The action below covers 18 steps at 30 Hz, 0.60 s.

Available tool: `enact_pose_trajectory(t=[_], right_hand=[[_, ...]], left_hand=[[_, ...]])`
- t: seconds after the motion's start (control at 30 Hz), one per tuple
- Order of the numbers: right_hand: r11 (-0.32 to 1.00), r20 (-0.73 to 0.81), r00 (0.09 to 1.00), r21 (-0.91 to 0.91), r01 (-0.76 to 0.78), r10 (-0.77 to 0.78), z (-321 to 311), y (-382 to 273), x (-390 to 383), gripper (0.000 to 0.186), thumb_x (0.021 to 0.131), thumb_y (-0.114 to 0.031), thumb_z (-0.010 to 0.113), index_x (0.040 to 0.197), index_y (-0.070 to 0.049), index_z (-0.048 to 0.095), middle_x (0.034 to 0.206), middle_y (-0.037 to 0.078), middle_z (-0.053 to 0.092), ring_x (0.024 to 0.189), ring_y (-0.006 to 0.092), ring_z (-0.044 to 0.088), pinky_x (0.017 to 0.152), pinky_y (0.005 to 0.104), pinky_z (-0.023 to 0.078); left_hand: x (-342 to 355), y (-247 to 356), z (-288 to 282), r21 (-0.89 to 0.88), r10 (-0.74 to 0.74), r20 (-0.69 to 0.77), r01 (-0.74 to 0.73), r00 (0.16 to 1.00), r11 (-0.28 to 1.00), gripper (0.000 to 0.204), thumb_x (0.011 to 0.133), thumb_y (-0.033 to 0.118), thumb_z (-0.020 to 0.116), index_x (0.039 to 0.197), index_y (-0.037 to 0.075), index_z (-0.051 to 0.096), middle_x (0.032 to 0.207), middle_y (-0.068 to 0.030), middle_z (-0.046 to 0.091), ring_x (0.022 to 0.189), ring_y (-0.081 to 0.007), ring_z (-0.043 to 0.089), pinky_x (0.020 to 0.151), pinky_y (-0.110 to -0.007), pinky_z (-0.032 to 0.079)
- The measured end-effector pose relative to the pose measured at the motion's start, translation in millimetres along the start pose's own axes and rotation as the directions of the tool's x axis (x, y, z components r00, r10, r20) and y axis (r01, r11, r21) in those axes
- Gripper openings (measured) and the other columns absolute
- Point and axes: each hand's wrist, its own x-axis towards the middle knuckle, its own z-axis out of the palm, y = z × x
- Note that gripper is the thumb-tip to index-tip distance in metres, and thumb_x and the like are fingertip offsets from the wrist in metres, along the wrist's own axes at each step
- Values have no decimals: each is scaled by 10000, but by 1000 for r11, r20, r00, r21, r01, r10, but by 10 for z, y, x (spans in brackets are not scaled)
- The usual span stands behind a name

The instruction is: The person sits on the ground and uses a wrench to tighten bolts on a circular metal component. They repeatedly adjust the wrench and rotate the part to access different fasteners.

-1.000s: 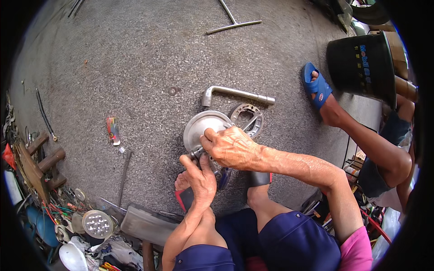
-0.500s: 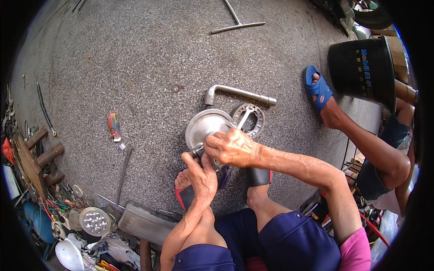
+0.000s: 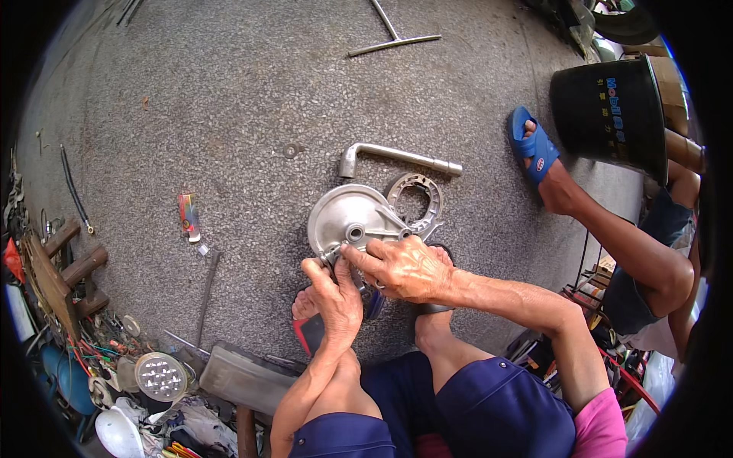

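Note:
A round silver drum brake plate (image 3: pixel 336 210), with a central hole and a cast arm, is tilted up in front of me. My left hand (image 3: pixel 336 298) grips its near-left edge, thumb and fingers closed around a small metal part there. My right hand (image 3: pixel 408 269) is bent over the near edge, its index fingertip close to my left thumb; whatever lies under its curled fingers is hidden. Behind the plate's right side lies a ring of brake shoes (image 3: pixel 435 200). An L-shaped socket wrench (image 3: pixel 405 156) rests on the ground just beyond the plate.
A T-handle wrench (image 3: pixel 395 44) lies far ahead, and a flat washer piece (image 3: pixel 291 150) nearer. To the left are a small colourful box (image 3: pixel 188 217) and a metal rod (image 3: pixel 208 298). Another person's foot in a blue sandal (image 3: pixel 534 149) stands by a black bucket (image 3: pixel 607 114) at right.
My right hand has slid down and right off the plate's middle, uncovering the central hole. The open-end wrench seen over the brake shoes is no longer visible there. My left hand keeps its hold.

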Motion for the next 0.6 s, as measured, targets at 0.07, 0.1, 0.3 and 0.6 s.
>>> enact_pose_trajectory(t=[0.07, 0.1, 0.3, 0.6], right_hand=[[1000, -37, 999, -28, 15, -16, 14, 18, 136, 503, 768, -116, 674, 1233, 46, 575, 905, 118, 602, 635, 267, 665, 521, 401, 544], [998, -63, 997, -58, 39, -43, 73, 68, 191, 498, 769, -114, 671, 1230, 49, 578, 905, 116, 603, 637, 264, 668, 524, 399, 546], [959, -221, 947, -214, 184, -231, 157, 191, 200, 347, 752, -149, 663, 1060, 8, 624, 838, 60, 578, 739, 196, 687, 521, 335, 552], [999, -189, 982, -45, 10, -18, 203, 24, 86, 315, 827, -116, 638, 1092, 43, 577, 724, 90, 575, 568, 261, 639, 454, 402, 522]], left_hand=[[6, 14, -11, 5, 1, 27, -1, 1000, 1000, 281, 1039, 232, 536, 1007, 15, 361, 738, -94, 558, 654, -148, 527, 595, -322, 432], [6, 14, -8, 12, 22, 21, -22, 1000, 1000, 282, 1039, 233, 536, 1005, 16, 361, 737, -94, 560, 651, -146, 527, 591, -321, 431], [9, 33, -20, 24, 24, 16, -24, 1000, 999, 300, 1032, 298, 528, 1004, 38, 381, 734, -79, 604, 647, -165, 567, 603, -336, 437], [2, -15, -18, -32, 36, 23, -35, 999, 999, 253, 1038, 212, 526, 1029, 16, 366, 761, -114, 587, 684, -172, 561, 624, -339, 447]])
